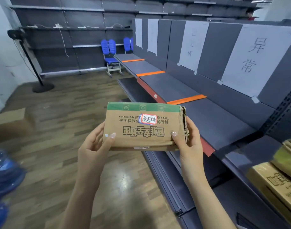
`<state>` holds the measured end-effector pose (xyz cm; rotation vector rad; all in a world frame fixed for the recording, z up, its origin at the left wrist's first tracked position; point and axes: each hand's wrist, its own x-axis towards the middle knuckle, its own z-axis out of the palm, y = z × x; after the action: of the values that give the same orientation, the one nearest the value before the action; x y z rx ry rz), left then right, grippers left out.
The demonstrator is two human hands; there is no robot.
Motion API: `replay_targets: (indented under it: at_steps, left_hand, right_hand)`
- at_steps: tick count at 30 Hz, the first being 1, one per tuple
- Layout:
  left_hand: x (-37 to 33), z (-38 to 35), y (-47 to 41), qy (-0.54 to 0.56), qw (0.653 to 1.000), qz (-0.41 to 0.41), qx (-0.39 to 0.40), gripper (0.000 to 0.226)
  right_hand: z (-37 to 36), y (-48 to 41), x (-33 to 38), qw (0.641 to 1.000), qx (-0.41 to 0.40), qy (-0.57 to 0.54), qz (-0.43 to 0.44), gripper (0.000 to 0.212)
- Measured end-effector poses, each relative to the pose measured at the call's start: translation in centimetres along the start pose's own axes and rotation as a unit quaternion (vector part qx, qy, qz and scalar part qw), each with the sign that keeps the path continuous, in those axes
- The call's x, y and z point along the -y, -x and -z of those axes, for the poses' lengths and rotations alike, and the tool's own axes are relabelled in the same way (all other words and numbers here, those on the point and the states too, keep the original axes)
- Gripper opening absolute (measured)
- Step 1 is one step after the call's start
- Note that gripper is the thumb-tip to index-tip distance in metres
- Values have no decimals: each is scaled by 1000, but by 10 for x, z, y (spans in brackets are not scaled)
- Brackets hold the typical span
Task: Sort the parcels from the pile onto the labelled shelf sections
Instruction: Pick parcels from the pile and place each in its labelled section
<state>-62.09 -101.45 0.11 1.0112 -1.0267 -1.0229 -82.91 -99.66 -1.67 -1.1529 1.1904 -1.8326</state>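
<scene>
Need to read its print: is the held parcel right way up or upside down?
Upside down to the camera: the print on the cardboard parcel reads inverted. Left hand and right hand grip its two ends.

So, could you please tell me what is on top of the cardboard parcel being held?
A red-bordered handwritten sticker sits on the parcel, over a blue-edged sticker, hiding part of the printed slogan. The left hand and right hand each rest a thumb there.

A blurred blue shape [5,176] is cut off by the left edge; what it is cannot be told. The cartons [277,184] at lower right run out of frame. The farthest paper signs [152,36] are too faint to read. The parcel [144,129] hides the fingers of the left hand [93,146] and right hand [190,142], thumbs excepted.
</scene>
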Motion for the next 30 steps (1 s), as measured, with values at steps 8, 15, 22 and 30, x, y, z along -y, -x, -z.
replay_targets:
  at_steps: [8,15,22,30]
  left_hand:
    - [37,-23,-107,4,1000,3,-31,35]
    - [50,-58,-216,-10,999,-2,-37,32]
    - [59,-71,-300,-16,998,-7,-56,32]
    - [92,-57,-399,-7,998,-4,-64,31]
  right_hand:
    - [-35,-107,-52,1000,26,-6,-13,62]
    - [-62,-222,-86,999,37,-16,-23,54]
    - [-96,-307,-115,998,50,-7,-32,50]
    - [-154,-378,-164,998,50,20,-34,65]
